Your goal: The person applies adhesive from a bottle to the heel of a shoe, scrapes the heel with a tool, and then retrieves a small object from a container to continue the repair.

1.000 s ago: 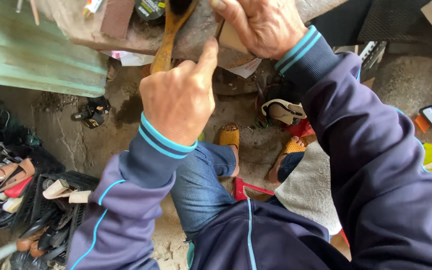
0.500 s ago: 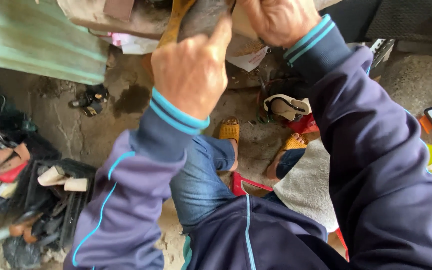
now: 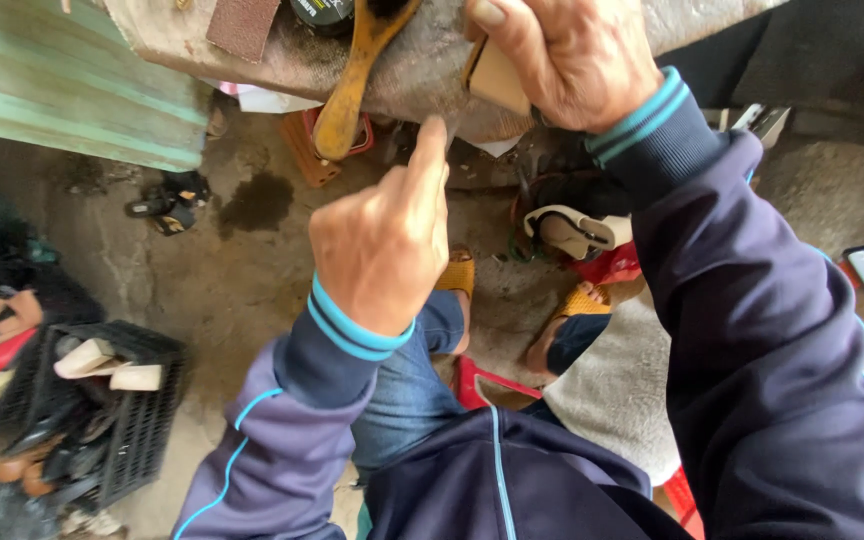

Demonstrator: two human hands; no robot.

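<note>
Tan leather sole piece stayed clamped in our right hand at the worn workbench; our left hand, forefinger out, empty, had dropped away from it.

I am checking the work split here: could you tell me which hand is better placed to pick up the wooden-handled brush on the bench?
Probably the left hand. It is free, with a finger raised close to the wooden-handled brush lying on the bench. The right hand is already gripping the tan sole piece.

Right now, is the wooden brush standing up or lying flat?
Lying flat: the wooden brush rests lengthwise on the bench, its handle poking over the edge.
</note>
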